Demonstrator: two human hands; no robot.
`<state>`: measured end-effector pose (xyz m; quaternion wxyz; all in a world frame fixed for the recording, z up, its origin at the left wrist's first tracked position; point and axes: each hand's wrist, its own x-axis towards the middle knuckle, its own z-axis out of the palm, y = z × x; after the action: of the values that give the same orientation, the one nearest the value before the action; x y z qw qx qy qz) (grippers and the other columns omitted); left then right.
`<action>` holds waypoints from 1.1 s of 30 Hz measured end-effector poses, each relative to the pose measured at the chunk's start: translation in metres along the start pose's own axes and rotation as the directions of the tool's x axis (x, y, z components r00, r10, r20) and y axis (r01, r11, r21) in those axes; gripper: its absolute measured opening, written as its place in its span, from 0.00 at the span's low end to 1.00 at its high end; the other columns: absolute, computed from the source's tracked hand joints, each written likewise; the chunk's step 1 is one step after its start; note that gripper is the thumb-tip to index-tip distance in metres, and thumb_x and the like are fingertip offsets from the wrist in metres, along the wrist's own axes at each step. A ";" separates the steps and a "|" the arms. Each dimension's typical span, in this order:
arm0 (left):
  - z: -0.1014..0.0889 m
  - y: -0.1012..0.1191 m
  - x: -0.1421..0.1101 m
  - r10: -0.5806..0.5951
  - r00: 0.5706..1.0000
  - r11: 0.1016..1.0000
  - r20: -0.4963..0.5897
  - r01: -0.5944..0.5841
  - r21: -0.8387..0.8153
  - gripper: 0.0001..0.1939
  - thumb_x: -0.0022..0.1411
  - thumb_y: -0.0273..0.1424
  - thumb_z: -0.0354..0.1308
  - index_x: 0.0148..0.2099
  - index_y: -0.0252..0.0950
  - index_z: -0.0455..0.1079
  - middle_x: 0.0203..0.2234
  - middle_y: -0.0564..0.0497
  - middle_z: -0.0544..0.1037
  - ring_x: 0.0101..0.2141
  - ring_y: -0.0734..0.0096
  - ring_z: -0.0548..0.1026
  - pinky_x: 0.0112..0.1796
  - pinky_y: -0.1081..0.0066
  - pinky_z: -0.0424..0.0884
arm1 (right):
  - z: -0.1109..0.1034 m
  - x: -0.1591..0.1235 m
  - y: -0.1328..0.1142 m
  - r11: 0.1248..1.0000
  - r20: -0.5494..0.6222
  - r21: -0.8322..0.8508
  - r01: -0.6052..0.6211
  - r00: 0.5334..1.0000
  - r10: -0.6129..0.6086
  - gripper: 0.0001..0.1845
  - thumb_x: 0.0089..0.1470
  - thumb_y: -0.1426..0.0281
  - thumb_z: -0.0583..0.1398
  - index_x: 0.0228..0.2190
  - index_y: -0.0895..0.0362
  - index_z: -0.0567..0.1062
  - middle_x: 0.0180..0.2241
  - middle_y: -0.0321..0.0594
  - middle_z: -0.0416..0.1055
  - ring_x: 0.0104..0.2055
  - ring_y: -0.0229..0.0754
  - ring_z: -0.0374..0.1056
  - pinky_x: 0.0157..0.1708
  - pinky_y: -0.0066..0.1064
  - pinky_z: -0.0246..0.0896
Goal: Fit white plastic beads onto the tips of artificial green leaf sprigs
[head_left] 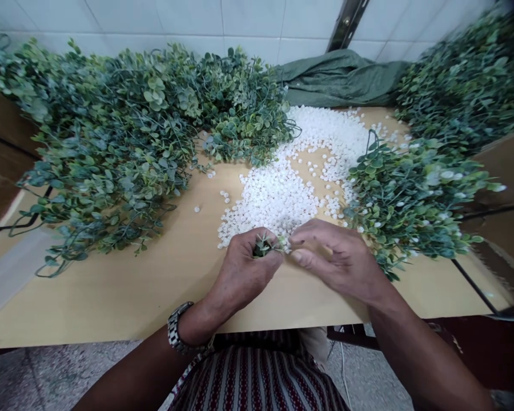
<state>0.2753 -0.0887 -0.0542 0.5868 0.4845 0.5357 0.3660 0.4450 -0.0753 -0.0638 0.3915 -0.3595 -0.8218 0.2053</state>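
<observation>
Near the front of the table, my left hand is closed around a small artificial green sprig, most of it hidden by the fingers. My right hand meets it from the right, thumb and forefinger pinched at the sprig's tip, where a small white bead shows. Just beyond both hands spreads a loose pile of white beads. To the right lies a bunch of artificial greenery with white beads on many of its tips.
A large heap of artificial greenery covers the left and back of the wooden table. Dark green cloth lies along the tiled wall. More foliage stands at back right, beside a cardboard box. A translucent sheet rests at left.
</observation>
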 end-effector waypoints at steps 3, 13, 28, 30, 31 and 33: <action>0.002 0.004 -0.003 0.029 0.998 0.997 0.049 -0.033 0.075 0.05 0.49 0.26 0.53 0.22 0.37 0.63 0.11 0.61 0.61 0.14 0.81 0.55 0.17 0.77 0.52 | -0.007 0.004 -0.004 0.997 -0.019 0.063 -0.048 0.999 0.049 0.02 0.55 0.73 0.60 0.34 0.57 0.73 0.29 0.39 0.73 0.32 0.37 0.70 0.32 0.29 0.65; -0.002 0.008 -0.010 0.122 0.978 0.989 0.169 -0.135 0.067 0.04 0.52 0.28 0.52 0.26 0.36 0.66 0.15 0.59 0.62 0.17 0.78 0.58 0.20 0.75 0.56 | -0.003 -0.009 -0.014 0.996 0.036 0.086 0.005 0.999 -0.008 0.03 0.56 0.76 0.58 0.31 0.58 0.72 0.28 0.40 0.73 0.30 0.37 0.69 0.30 0.29 0.63; -0.017 0.003 -0.009 -0.045 0.998 0.994 -0.031 0.042 -0.097 0.05 0.48 0.31 0.61 0.25 0.35 0.68 0.13 0.60 0.62 0.15 0.81 0.55 0.17 0.77 0.50 | 0.005 -0.014 0.020 0.906 0.254 -0.399 0.141 0.966 -0.039 0.11 0.60 0.74 0.53 0.29 0.60 0.74 0.27 0.43 0.69 0.31 0.41 0.65 0.31 0.33 0.61; -0.016 0.003 -0.008 -0.065 0.997 0.991 -0.032 0.061 -0.118 0.05 0.47 0.30 0.61 0.25 0.35 0.68 0.13 0.60 0.61 0.16 0.82 0.55 0.17 0.77 0.50 | 0.013 -0.015 0.019 0.864 0.277 -0.460 0.204 0.958 -0.079 0.12 0.59 0.75 0.53 0.27 0.59 0.73 0.25 0.42 0.67 0.29 0.41 0.62 0.30 0.33 0.59; -0.015 0.003 -0.007 -0.074 0.997 0.990 -0.033 0.070 -0.125 0.04 0.46 0.29 0.60 0.24 0.34 0.68 0.13 0.60 0.61 0.16 0.82 0.55 0.17 0.77 0.50 | 0.016 -0.015 0.019 0.848 0.282 -0.481 0.223 0.955 -0.091 0.12 0.59 0.76 0.53 0.26 0.59 0.73 0.24 0.41 0.66 0.28 0.41 0.60 0.29 0.33 0.58; -0.014 0.002 -0.007 -0.091 0.995 0.987 -0.033 0.085 -0.137 0.03 0.46 0.28 0.59 0.24 0.34 0.68 0.13 0.60 0.61 0.16 0.82 0.55 0.17 0.77 0.49 | 0.018 -0.015 0.018 0.846 0.262 -0.487 0.216 0.961 -0.094 0.13 0.58 0.77 0.53 0.24 0.59 0.72 0.23 0.41 0.65 0.27 0.41 0.59 0.28 0.33 0.57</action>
<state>0.2606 -0.0925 -0.0494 0.6232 0.4121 0.5419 0.3848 0.4453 -0.0762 -0.0930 0.2008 -0.3565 -0.9124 -0.0125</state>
